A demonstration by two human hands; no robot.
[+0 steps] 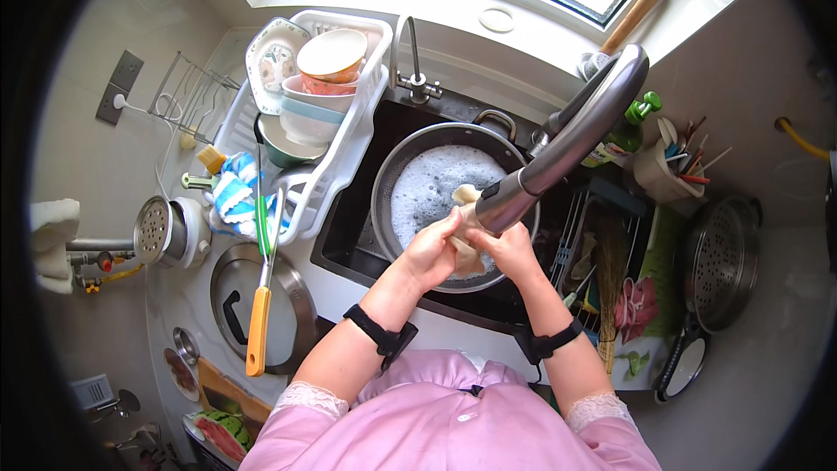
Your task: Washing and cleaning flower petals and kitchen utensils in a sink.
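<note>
Both hands hold a beige cloth (469, 260) directly below the spout of the grey faucet (516, 193). My left hand (433, 245) grips the cloth from the left, and my right hand (507, 247) has its fingers bunched on the right side. Part of the cloth rises behind the spout, and another fold hangs down beneath my hands. Under them, a large metal pot (386, 170) stands in the dark sink (346, 245). Foamy water (435, 176) fills much of the pot. My hands and the faucet hide part of the foam.
Left of the sink, a white dish rack (340, 163) holds bowls and a plate. A glass lid (261, 327) lies nearer me, with an orange-handled utensil (258, 333) above it. To the right are a green pump bottle (618, 137), a utensil holder (660, 173) and a hanging perforated pan (722, 265).
</note>
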